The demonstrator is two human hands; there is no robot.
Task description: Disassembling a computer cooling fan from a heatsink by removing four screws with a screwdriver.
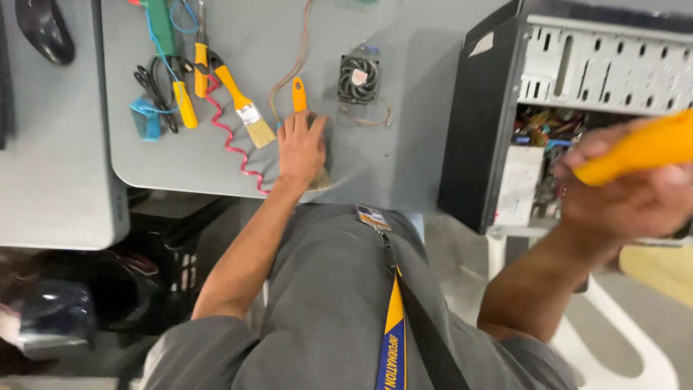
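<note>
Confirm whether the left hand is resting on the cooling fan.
No: the left hand lies on an orange-handled brush on the grey table, while the cooling fan sits apart, untouched.

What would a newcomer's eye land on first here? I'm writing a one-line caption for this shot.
Probably the blurred orange handle gripped in the right hand, held in front of the open computer case at right. Next, the left hand pressing a paintbrush with an orange handle onto the grey table, beside a small cooling fan and a second paintbrush.
</note>
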